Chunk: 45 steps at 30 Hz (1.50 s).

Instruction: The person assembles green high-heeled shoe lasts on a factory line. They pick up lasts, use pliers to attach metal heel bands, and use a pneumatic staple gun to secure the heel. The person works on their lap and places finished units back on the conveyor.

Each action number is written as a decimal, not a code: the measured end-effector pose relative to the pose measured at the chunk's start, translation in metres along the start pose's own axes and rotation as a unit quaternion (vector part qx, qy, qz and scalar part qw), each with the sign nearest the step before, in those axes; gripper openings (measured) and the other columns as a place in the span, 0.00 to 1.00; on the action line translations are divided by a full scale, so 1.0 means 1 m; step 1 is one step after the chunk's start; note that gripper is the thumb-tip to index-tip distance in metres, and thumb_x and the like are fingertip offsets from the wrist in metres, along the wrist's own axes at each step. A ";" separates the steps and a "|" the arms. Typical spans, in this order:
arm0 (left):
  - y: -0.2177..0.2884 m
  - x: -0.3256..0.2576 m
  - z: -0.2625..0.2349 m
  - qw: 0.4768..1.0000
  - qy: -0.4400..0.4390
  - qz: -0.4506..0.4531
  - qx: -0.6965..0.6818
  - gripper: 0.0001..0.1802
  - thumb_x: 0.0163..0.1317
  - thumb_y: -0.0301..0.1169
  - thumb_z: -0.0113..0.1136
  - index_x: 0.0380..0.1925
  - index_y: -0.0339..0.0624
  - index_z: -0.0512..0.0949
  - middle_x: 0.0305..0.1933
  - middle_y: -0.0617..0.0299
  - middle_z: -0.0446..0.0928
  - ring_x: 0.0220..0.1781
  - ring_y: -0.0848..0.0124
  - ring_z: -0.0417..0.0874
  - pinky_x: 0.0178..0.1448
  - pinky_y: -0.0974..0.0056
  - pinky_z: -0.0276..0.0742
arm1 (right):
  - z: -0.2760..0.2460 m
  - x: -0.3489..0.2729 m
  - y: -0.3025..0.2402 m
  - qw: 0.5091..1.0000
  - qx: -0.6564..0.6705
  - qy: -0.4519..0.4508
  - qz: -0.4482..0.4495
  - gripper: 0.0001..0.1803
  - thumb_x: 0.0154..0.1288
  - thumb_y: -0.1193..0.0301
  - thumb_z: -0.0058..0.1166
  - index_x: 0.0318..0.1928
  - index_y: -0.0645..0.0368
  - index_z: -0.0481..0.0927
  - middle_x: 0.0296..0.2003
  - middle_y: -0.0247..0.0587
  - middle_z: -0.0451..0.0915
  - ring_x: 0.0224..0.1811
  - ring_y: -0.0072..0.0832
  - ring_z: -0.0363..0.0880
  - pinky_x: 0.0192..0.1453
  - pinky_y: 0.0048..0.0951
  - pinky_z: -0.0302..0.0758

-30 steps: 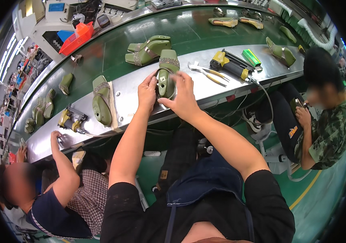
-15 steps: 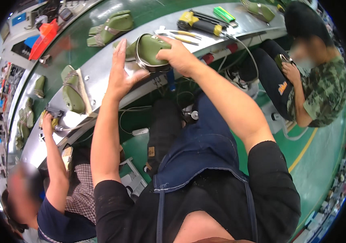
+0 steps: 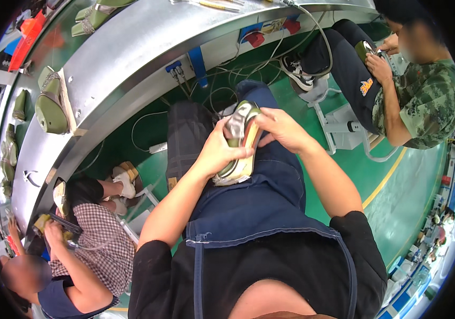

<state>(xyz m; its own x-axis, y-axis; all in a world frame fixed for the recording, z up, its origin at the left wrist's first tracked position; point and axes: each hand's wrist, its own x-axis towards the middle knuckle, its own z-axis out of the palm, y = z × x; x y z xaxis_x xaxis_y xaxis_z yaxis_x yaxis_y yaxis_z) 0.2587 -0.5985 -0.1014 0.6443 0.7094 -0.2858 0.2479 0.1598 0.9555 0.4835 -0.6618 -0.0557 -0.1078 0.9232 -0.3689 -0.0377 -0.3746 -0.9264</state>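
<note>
A green shoe last (image 3: 232, 143) with a shiny silver strap and a cream-yellow sole edge is held above my lap, over the blue apron (image 3: 270, 165). My left hand (image 3: 215, 152) wraps its near left side, thumb across it. My right hand (image 3: 283, 131) pinches the far right edge near the strap, fingers bent. The strap is smeared by motion, and my fingers partly cover the last.
A curved metal workbench (image 3: 126, 58) runs ahead and left, with a strapped green last (image 3: 52, 114) on it. Cables and a blue post (image 3: 197, 66) are below its edge. Co-workers sit at left, holding a yellow-black tool (image 3: 52, 226), and at right, handling another last (image 3: 364, 50).
The shoe last has come down from above the bench to my lap and turned. My left hand, spread beside it before, now grips it. The left co-worker has lifted a tool off the bench.
</note>
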 end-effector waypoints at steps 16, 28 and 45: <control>-0.026 0.022 0.014 0.896 -0.039 -0.224 -0.380 0.30 0.69 0.38 0.70 0.64 0.32 0.72 0.52 0.51 0.85 0.47 0.65 0.90 0.54 0.60 0.88 | 0.012 0.072 0.036 0.963 -0.188 0.146 0.129 0.46 0.67 0.29 0.55 0.37 0.69 0.87 0.32 0.57 0.88 0.42 0.47 0.90 0.49 0.44 0.83; -0.015 0.067 -0.009 0.981 0.099 -0.009 -0.165 0.24 0.72 0.30 0.66 0.64 0.29 0.77 0.57 0.55 0.85 0.54 0.72 0.85 0.61 0.65 0.80 | -0.006 0.069 0.045 0.978 0.086 0.190 -0.027 0.19 0.72 0.67 0.67 0.54 0.70 0.84 0.39 0.40 0.87 0.39 0.22 0.83 0.45 0.25 0.80; -0.009 0.076 -0.010 0.987 0.126 0.007 -0.099 0.19 0.69 0.26 0.68 0.56 0.28 0.81 0.49 0.57 0.86 0.48 0.74 0.86 0.55 0.68 0.82 | -0.018 0.082 0.040 0.978 -0.060 0.175 -0.093 0.19 0.71 0.70 0.64 0.57 0.71 0.85 0.46 0.52 0.90 0.46 0.31 0.89 0.55 0.32 0.83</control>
<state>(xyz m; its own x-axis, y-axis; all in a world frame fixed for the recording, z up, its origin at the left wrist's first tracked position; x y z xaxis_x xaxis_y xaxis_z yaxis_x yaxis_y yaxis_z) 0.2979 -0.5395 -0.1308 0.4394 0.8571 -0.2689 0.0777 0.2620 0.9619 0.4916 -0.5998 -0.1241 0.2365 0.9556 -0.1760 0.0952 -0.2030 -0.9745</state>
